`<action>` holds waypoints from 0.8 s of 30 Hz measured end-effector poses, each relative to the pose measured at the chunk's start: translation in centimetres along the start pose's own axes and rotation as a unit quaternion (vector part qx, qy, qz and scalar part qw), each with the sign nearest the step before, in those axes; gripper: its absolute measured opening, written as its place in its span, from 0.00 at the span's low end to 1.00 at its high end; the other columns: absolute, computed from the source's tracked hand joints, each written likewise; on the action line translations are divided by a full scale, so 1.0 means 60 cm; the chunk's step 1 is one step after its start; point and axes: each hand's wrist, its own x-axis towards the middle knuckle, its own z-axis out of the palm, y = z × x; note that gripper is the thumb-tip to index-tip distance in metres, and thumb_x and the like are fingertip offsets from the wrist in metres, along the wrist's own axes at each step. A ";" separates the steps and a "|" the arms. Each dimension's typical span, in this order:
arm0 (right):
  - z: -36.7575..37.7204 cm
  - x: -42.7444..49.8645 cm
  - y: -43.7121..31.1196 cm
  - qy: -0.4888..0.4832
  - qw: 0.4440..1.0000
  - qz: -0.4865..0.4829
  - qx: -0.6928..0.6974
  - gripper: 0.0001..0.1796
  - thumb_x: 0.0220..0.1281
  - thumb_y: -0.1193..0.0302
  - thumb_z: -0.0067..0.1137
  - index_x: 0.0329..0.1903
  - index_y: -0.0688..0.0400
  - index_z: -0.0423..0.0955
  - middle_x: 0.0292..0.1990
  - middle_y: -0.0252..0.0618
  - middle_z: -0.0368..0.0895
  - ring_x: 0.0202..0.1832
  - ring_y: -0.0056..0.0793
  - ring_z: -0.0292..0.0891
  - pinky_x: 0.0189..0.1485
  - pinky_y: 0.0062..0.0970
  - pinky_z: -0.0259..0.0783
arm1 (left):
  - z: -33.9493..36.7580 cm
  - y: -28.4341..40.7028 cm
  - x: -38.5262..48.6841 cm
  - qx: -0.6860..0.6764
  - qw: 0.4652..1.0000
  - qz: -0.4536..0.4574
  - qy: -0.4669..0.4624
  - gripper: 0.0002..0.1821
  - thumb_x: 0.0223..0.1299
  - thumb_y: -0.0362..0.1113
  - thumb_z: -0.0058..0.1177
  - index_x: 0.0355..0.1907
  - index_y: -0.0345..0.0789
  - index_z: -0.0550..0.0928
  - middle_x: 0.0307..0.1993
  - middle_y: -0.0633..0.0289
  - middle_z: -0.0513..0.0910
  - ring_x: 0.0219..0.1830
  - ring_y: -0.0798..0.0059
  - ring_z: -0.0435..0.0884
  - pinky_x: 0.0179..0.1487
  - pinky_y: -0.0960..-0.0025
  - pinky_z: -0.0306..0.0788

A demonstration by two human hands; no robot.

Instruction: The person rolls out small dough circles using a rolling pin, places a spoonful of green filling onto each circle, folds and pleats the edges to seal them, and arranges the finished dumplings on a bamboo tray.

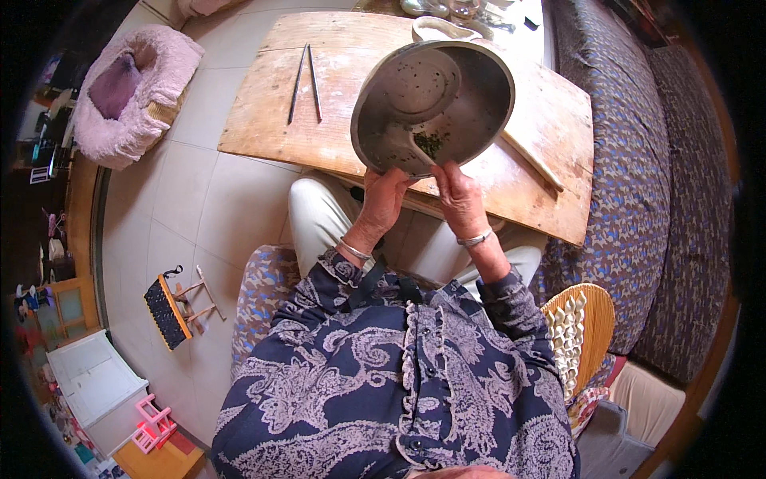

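A metal mixing bowl [482,99] is tilted up over the near edge of a floured wooden board [347,72], its inside facing me. My left hand [386,194] grips the bowl's near rim. At the same rim, my right hand [459,194] pinches a pale spoon [421,151], which points into the bowl. Chopped green filling [429,142] lies beside the spoon, and small green bits cling to the bowl's wall and bottom. Two dark chopsticks [314,84] rest apart on the board's left side. A wooden rolling pin [532,160] lies at the right, partly hidden by the bowl.
Rows of dumplings [565,341] stand on a round-ended slatted tray [597,323] at my right. A patterned sofa [622,179] runs along the right. Behind the bowl sits a pale vessel [446,29]. On the tiled floor at left are a small stool [167,311] and a fluffy pink seat [108,138].
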 end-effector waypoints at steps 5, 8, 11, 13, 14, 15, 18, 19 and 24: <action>-0.021 -0.019 0.000 -0.007 1.000 0.008 -0.027 0.10 0.72 0.69 0.53 0.35 0.60 0.70 0.25 0.57 0.76 0.29 0.58 0.76 0.28 0.47 0.68 | -0.002 0.007 0.006 -0.007 0.999 0.000 0.041 0.20 0.61 0.25 0.50 0.57 0.37 0.77 0.51 0.63 0.82 0.54 0.67 0.80 0.61 0.55 0.75; 0.003 -0.005 -0.010 -0.003 1.000 0.029 -0.009 0.10 0.72 0.69 0.53 0.34 0.60 0.70 0.25 0.58 0.75 0.31 0.61 0.75 0.29 0.49 0.68 | -0.003 0.000 0.006 -0.017 0.999 -0.005 0.037 0.20 0.62 0.25 0.51 0.58 0.37 0.76 0.53 0.63 0.81 0.55 0.67 0.80 0.62 0.55 0.75; 0.007 -0.006 0.010 0.000 0.997 0.070 0.023 0.10 0.73 0.69 0.52 0.35 0.60 0.72 0.24 0.53 0.75 0.27 0.52 0.75 0.29 0.43 0.69 | -0.007 0.000 0.007 -0.013 0.999 0.004 0.042 0.19 0.61 0.25 0.50 0.56 0.37 0.76 0.53 0.63 0.80 0.55 0.68 0.80 0.60 0.57 0.76; -0.003 -0.023 0.034 0.006 0.992 0.110 0.058 0.11 0.74 0.67 0.52 0.35 0.60 0.74 0.21 0.46 0.74 0.24 0.41 0.74 0.29 0.38 0.69 | 0.009 0.008 0.009 -0.017 0.998 0.016 0.065 0.16 0.60 0.24 0.48 0.52 0.35 0.78 0.50 0.64 0.81 0.51 0.71 0.81 0.56 0.60 0.79; -0.001 -0.030 0.046 0.016 0.977 0.149 0.152 0.14 0.75 0.65 0.52 0.35 0.61 0.75 0.20 0.35 0.69 0.23 0.23 0.66 0.29 0.29 0.66 | 0.008 0.009 0.012 -0.022 0.998 0.013 0.063 0.17 0.60 0.24 0.48 0.51 0.35 0.78 0.50 0.64 0.81 0.52 0.70 0.81 0.57 0.60 0.79; -0.005 -0.029 0.050 0.012 0.959 0.179 0.218 0.14 0.75 0.64 0.52 0.34 0.61 0.74 0.20 0.33 0.68 0.24 0.20 0.64 0.29 0.27 0.65 | 0.004 0.011 0.010 -0.026 0.998 0.008 0.062 0.17 0.60 0.23 0.48 0.51 0.35 0.78 0.50 0.64 0.81 0.52 0.70 0.81 0.57 0.59 0.78; -0.013 -0.005 0.028 0.063 0.929 0.192 0.311 0.18 0.73 0.61 0.57 0.29 0.60 0.72 0.20 0.30 0.63 0.25 0.13 0.59 0.26 0.21 0.61 | 0.010 0.011 0.006 -0.042 0.997 -0.001 0.064 0.18 0.59 0.23 0.47 0.52 0.35 0.78 0.50 0.64 0.81 0.53 0.69 0.80 0.59 0.56 0.78; -0.022 0.003 0.021 0.071 0.955 0.179 0.225 0.19 0.72 0.60 0.59 0.28 0.61 0.71 0.19 0.31 0.62 0.25 0.13 0.59 0.25 0.22 0.61 | 0.014 0.013 0.006 -0.048 0.997 0.000 0.066 0.18 0.59 0.22 0.47 0.52 0.35 0.78 0.51 0.64 0.81 0.53 0.69 0.80 0.59 0.56 0.77; -0.023 0.023 0.040 0.128 0.976 0.176 0.021 0.24 0.66 0.57 0.65 0.23 0.61 0.69 0.15 0.35 0.59 0.21 0.14 0.58 0.21 0.26 0.60 | 0.015 0.005 0.006 -0.054 0.998 0.010 0.038 0.24 0.61 0.25 0.51 0.62 0.38 0.74 0.58 0.60 0.78 0.60 0.64 0.78 0.65 0.51 0.73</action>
